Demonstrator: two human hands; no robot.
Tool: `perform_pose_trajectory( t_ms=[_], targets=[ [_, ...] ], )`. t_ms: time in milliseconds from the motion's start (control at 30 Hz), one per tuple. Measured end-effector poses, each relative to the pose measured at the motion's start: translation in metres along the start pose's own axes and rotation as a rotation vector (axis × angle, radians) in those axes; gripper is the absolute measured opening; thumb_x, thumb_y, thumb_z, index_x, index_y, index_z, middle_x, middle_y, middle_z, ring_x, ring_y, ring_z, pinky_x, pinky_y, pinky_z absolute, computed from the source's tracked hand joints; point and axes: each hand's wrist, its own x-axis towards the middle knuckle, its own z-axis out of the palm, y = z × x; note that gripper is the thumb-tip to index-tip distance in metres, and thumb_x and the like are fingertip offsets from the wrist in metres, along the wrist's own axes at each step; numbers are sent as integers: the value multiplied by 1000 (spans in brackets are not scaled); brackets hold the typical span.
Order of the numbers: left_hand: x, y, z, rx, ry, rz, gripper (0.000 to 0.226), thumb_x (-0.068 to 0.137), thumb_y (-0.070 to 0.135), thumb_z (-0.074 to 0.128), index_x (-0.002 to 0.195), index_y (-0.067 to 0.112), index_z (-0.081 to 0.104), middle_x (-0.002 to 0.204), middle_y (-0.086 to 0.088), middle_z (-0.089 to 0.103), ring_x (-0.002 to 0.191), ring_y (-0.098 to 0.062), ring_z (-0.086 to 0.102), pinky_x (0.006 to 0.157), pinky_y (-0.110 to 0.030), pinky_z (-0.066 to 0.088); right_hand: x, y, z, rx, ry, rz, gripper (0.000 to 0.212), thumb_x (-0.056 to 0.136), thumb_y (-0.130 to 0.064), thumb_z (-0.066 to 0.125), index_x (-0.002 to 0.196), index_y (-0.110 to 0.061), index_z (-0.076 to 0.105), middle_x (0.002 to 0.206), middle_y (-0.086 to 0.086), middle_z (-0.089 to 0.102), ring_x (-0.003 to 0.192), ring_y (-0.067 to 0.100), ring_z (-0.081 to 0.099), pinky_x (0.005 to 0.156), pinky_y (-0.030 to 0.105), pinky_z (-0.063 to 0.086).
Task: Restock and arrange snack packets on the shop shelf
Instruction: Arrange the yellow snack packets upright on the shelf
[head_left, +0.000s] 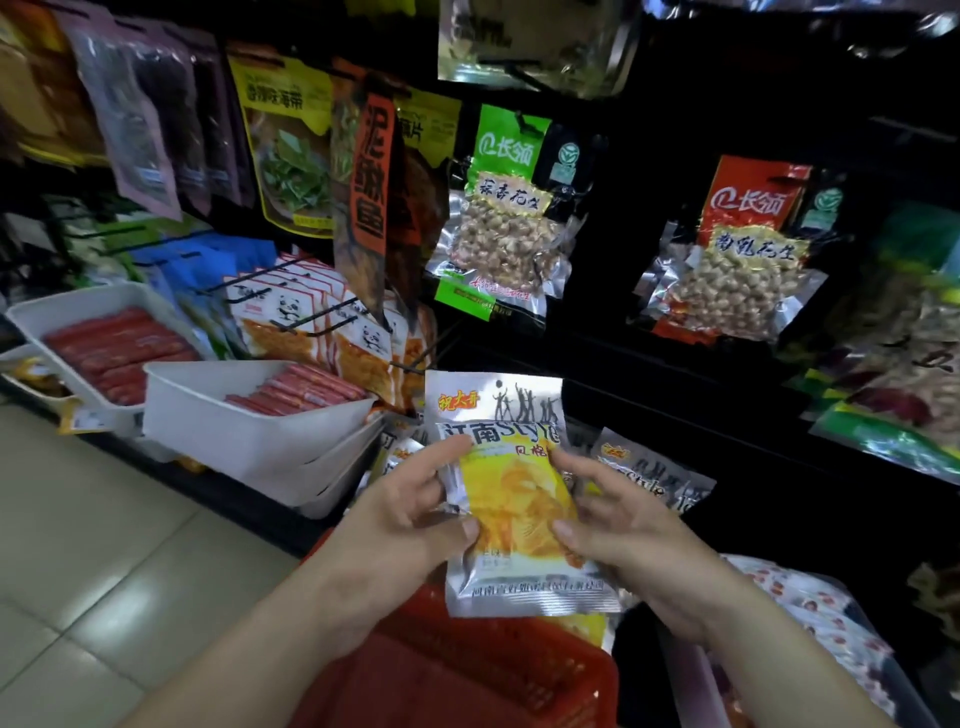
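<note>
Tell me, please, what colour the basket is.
The basket is red, best seen in the head view.

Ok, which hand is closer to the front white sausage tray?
Left. The left hand grips the silver packet just right of the tray; the right hand holds its far edge.

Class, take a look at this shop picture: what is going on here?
A person stands at a shelf, holding a silver and yellow snack packet upright in both hands. The left hand grips its left edge and the right hand its right edge. A red basket sits below the hands. Similar packets lie on the shelf behind.
</note>
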Motion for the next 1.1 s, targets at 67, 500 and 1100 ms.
perform_pose_trajectory(
  t_ms=[67,500,1100],
  targets=[
    [-1,0,-4,50,11,7,68,99,-10,56,144,41,50,121,2,75,83,-13,69,73,-25,53,-2,0,-2,1,-84,6,72,85,-10,81,141,-49,57,134,0,70,122,22,68,106,45,52],
    [5,-19,-3,190,137,77,71,90,0,75,138,50,59,140,19,55,98,-17,75,74,-38,64,0,4,19,-394,147,-141,91,82,-29,88,150,-60,35,147,-21,44,117,4,63,96,39,56],
    [6,-21,7,341,381,221,24,87,18,81,102,37,75,106,20,67,96,0,66,77,-19,53,8,9,28,275,101,-157,61,96,15,56,134,-32,63,130,-20,67,104,16,73,76,17,56]
  ],
)
